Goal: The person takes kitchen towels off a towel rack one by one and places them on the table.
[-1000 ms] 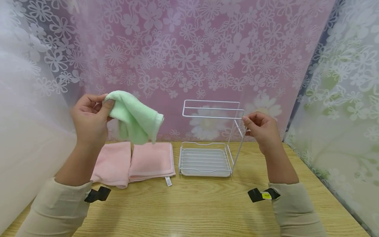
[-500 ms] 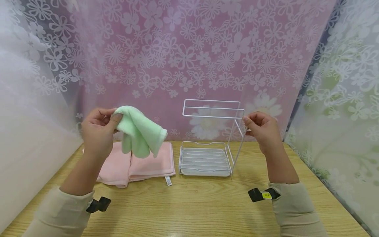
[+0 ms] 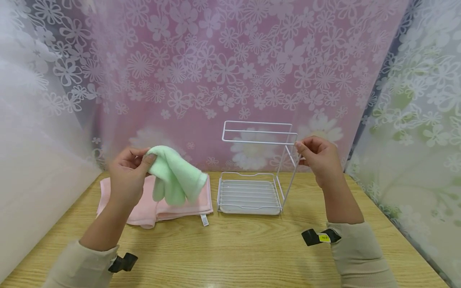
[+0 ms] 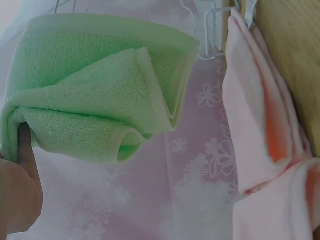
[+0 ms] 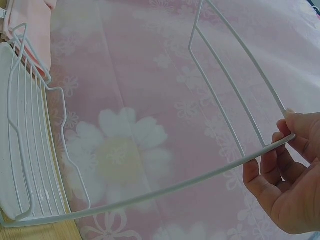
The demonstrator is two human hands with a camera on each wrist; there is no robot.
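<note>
My left hand pinches a light green terry towel by one corner between thumb and fingers. The towel droops in folds above the pink towels, as the left wrist view also shows its layered edges. With thumb and fingertips my right hand grips the upper right corner of a white wire rack. That rack stands on the table, with a bare upper frame and a slatted base over a white tray. In the right wrist view the fingers curl around the rack's wire.
Two folded pink towels lie side by side left of the rack, one with a white tag. A wooden table carries everything. Floral curtains close off the back and sides.
My left hand has come down and to the right with the green towel, nearer the pink towels. The right hand and the rack have stayed in place.
</note>
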